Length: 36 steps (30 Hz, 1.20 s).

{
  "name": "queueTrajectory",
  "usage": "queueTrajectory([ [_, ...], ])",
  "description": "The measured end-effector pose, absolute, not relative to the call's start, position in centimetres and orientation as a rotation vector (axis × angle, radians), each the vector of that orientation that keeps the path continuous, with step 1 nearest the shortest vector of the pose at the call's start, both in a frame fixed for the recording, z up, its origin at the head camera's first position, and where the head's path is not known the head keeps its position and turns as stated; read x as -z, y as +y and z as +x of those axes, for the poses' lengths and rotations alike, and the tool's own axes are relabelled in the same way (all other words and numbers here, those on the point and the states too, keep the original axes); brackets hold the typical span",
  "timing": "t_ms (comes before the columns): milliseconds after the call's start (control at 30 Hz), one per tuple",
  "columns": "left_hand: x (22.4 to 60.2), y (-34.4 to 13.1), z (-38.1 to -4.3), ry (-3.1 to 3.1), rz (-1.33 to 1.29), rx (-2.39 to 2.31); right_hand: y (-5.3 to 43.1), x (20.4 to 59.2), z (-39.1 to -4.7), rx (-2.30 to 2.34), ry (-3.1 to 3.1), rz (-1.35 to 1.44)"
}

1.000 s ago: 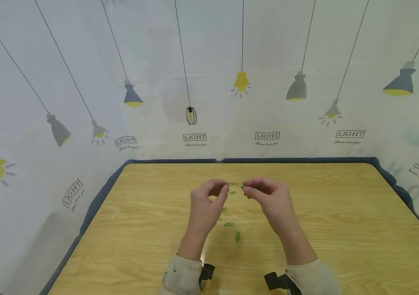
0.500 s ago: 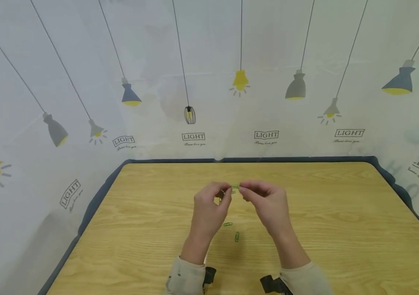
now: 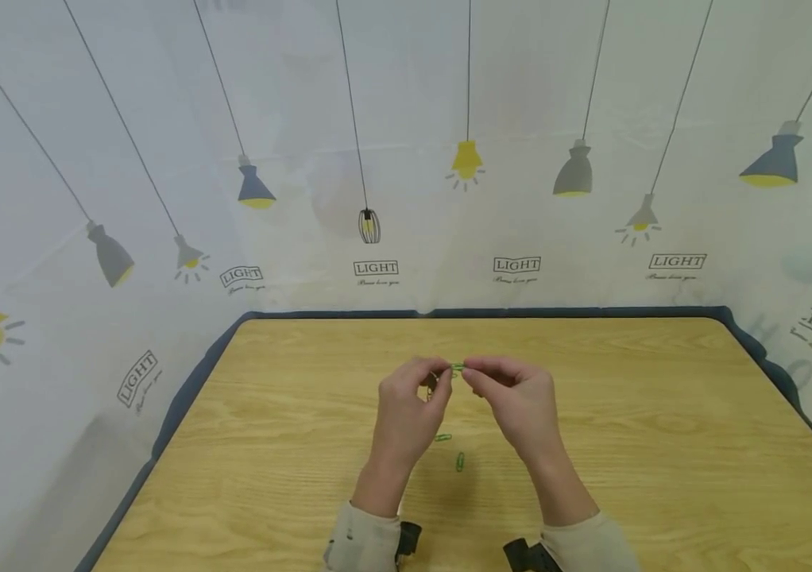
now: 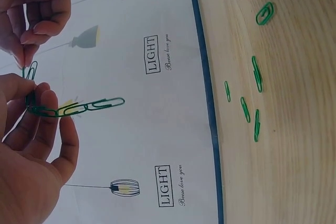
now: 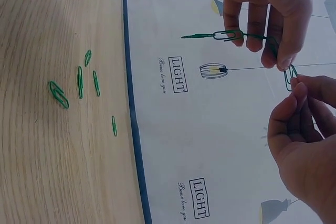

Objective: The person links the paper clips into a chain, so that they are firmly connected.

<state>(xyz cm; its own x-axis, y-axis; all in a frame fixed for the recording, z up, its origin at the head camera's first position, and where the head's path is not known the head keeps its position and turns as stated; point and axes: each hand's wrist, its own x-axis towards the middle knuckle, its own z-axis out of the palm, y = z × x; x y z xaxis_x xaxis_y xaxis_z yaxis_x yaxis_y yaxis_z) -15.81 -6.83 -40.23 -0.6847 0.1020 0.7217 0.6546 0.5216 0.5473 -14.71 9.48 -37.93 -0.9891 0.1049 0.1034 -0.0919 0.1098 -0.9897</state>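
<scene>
My left hand [image 3: 407,413] and right hand [image 3: 520,405] meet fingertip to fingertip above the table. Thumb and forefinger of the left pinch the upper end of a chain of green paper clips [image 4: 73,109], which dangles past the curled fingers. Between the two hands is another green paper clip [image 5: 289,78], its far end pinched by the right thumb and forefinger. In the right wrist view this clip overlaps the chain's top link at the left fingertips; I cannot tell whether they are linked.
Several loose green paper clips, such as one lying nearest [image 3: 460,461] and one beyond it [image 3: 443,437], are spread on the wooden table [image 3: 291,445]. A dark blue edge [image 3: 520,312] borders the tabletop, with a lamp-printed white wall covering [image 3: 420,191] behind.
The hands have come closer together and sunk slightly, narrowing the gap where the clips show. The left hand has shifted right, over some of the loose clips in the head view.
</scene>
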Motion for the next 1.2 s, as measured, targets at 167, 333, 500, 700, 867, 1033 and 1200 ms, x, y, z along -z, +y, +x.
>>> queueTrajectory([
  [167,40.1,-6.8,-15.7,-2.139,-0.614,1.140,9.7,38.1,-14.8,-1.984,-2.224,-0.023],
  [333,40.2,-6.7,-15.8,-2.144,-0.623,1.117,10.2,38.3,-14.9,-1.974,-2.222,-0.039],
  [500,40.3,-6.7,-15.7,-2.155,-0.629,1.117,10.8,38.5,-15.0,-1.969,-2.246,-0.066],
  [700,40.4,-6.7,-15.7,-2.175,-0.605,1.175,11.6,38.6,-14.9,-1.948,-2.251,-0.086],
  [867,41.0,-6.7,-15.9,-2.258,-0.577,1.367,11.7,38.3,-14.8,-1.975,-2.233,-0.080],
  [1033,41.2,-6.5,-15.9,-2.317,-0.579,1.539,11.7,38.0,-14.6,-1.990,-2.208,-0.054],
  [1200,41.2,-6.4,-15.9,-2.320,-0.631,1.697,11.6,37.8,-14.5,-1.979,-2.207,0.000],
])
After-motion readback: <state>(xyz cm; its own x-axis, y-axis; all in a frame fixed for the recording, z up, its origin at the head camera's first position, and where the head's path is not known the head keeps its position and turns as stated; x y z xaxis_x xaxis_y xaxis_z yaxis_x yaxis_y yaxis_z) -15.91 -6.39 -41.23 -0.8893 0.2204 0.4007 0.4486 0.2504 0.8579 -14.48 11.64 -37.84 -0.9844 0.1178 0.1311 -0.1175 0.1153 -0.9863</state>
